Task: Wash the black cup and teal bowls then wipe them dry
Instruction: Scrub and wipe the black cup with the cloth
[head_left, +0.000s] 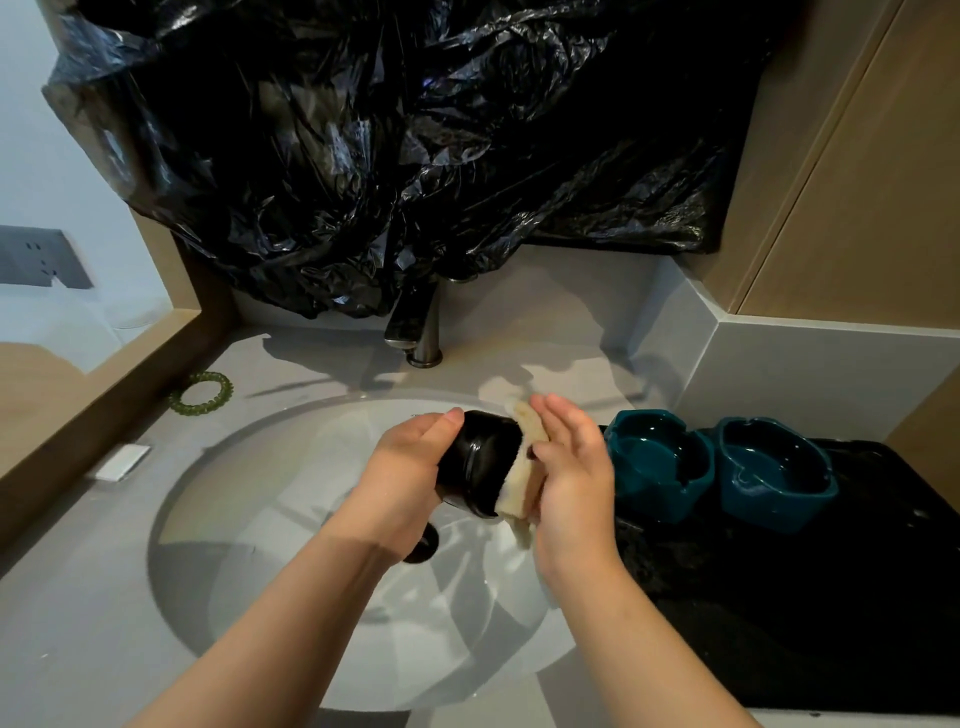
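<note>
My left hand (402, 475) grips the glossy black cup (480, 462), holding it on its side above the white sink basin (218, 519). A cream cloth (519, 467) is pressed against the cup's right end by my right hand (571, 478), whose fingers lie flat over it. Two teal bowls (660, 462) (774, 473) stand side by side on a black mat (831, 597) to the right of the sink, both upright and with wet-looking glaze.
A dark metal faucet (415, 322) stands behind the basin, no water running. Black plastic sheeting (389, 145) hangs over the wall above it. A green coil hair tie (202, 393) and a small white bar (122, 461) lie on the grey counter at left.
</note>
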